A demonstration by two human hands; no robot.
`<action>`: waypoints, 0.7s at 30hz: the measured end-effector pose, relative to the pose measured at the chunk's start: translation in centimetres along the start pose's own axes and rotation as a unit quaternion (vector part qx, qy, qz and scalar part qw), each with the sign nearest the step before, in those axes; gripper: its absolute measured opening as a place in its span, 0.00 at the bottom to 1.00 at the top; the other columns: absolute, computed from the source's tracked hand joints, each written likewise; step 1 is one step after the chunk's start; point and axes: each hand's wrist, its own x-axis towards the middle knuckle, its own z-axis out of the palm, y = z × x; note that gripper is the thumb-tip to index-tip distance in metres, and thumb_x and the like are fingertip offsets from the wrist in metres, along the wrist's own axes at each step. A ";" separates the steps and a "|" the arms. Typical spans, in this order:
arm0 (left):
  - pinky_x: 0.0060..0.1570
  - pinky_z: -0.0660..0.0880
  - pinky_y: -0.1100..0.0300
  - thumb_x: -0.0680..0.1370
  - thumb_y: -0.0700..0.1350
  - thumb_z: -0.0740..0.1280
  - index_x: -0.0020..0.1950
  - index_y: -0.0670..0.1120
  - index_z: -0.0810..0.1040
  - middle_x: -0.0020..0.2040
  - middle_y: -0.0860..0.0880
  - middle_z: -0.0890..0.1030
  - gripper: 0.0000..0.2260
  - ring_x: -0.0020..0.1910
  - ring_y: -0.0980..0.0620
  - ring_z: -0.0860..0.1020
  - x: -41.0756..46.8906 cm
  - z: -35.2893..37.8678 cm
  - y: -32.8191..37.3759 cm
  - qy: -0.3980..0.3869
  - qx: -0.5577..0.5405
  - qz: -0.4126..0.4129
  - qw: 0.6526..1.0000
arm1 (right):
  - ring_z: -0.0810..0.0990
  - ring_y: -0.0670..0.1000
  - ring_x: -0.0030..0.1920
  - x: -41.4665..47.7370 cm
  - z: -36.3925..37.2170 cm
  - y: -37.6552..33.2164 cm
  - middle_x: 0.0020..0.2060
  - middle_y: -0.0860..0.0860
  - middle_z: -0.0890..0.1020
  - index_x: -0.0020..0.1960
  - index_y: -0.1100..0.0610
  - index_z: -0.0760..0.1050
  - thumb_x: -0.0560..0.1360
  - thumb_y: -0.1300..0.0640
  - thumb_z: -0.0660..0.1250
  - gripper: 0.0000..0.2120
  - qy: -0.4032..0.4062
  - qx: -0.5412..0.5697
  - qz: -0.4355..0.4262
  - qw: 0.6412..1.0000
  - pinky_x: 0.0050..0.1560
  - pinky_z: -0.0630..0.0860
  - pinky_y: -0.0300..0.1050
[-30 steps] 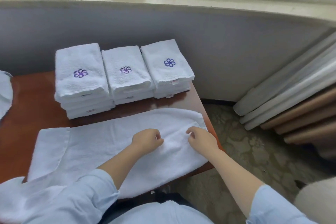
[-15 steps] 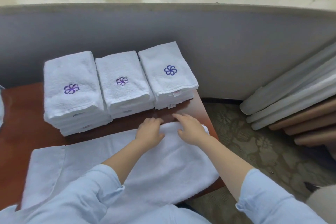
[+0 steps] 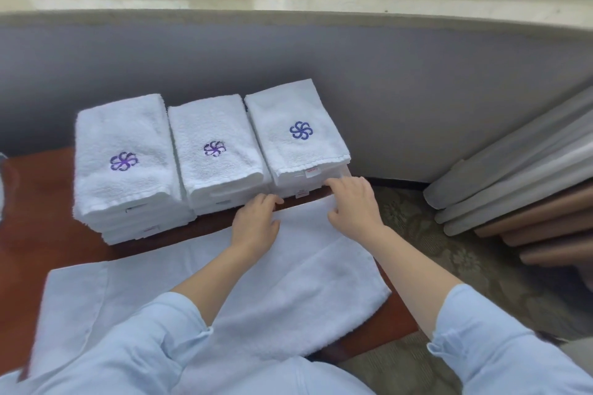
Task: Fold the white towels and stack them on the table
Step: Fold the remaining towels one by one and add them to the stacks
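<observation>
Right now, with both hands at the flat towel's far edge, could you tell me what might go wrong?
The right hand is close against the right-hand stack; lifting the edge of the flat towel could knock that stack askew. The flat towel's near side seems to overhang the table, so a tug might slide it off.

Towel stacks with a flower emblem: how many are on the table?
3, in a row at the back of the table: the left stack, the middle stack, the right stack. Others may lie beyond the left edge.
</observation>
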 end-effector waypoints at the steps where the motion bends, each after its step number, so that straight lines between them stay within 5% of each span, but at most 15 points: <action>1: 0.55 0.70 0.55 0.77 0.43 0.67 0.64 0.50 0.74 0.59 0.51 0.75 0.15 0.60 0.50 0.74 -0.2 0.0 0.0 -0.006 0.012 0.001 1.000 | 0.72 0.52 0.62 -0.4 0.1 0.2 0.58 0.49 0.76 0.66 0.53 0.73 0.71 0.61 0.65 0.24 0.016 0.009 -0.013 1.000 0.71 0.61 0.47; 5: 0.43 0.68 0.59 0.77 0.51 0.67 0.55 0.56 0.75 0.50 0.57 0.76 0.07 0.52 0.54 0.75 -2.2 0.1 -0.1 -0.078 -0.012 -0.028 0.997 | 0.71 0.49 0.65 -3.2 1.1 -0.4 0.63 0.47 0.76 0.64 0.51 0.76 0.75 0.61 0.66 0.19 -0.038 0.109 -0.055 0.992 0.62 0.70 0.43; 9: 0.36 0.66 0.61 0.76 0.61 0.66 0.46 0.58 0.73 0.42 0.59 0.76 0.08 0.42 0.58 0.74 -5.9 1.1 -0.4 -0.194 0.005 -0.064 0.979 | 0.70 0.49 0.67 -6.8 3.4 -1.5 0.65 0.47 0.76 0.67 0.50 0.75 0.76 0.60 0.64 0.20 -0.148 0.080 -0.089 0.982 0.67 0.67 0.43; 14: 0.44 0.71 0.59 0.74 0.57 0.68 0.52 0.53 0.75 0.51 0.55 0.76 0.11 0.48 0.54 0.75 -9.7 2.2 -0.4 -0.209 0.036 -0.045 0.976 | 0.69 0.52 0.58 -10.6 5.2 -1.7 0.56 0.49 0.73 0.65 0.50 0.74 0.77 0.61 0.62 0.17 -0.095 0.020 -0.080 0.992 0.69 0.58 0.43; 18: 0.52 0.74 0.56 0.77 0.54 0.68 0.59 0.50 0.74 0.57 0.52 0.74 0.14 0.55 0.50 0.75 -11.1 2.2 0.1 -0.185 0.033 -0.053 0.981 | 0.70 0.50 0.55 -11.4 4.4 -2.2 0.50 0.47 0.74 0.55 0.52 0.80 0.78 0.60 0.61 0.11 -0.064 0.005 -0.070 0.996 0.78 0.50 0.53; 21: 0.46 0.73 0.56 0.79 0.53 0.65 0.51 0.50 0.73 0.52 0.51 0.75 0.07 0.50 0.50 0.75 -11.7 2.1 0.6 -0.169 0.029 -0.058 0.984 | 0.71 0.48 0.54 -12.0 3.4 -2.2 0.48 0.46 0.75 0.50 0.52 0.78 0.77 0.57 0.62 0.07 -0.031 0.020 -0.055 0.998 0.78 0.41 0.57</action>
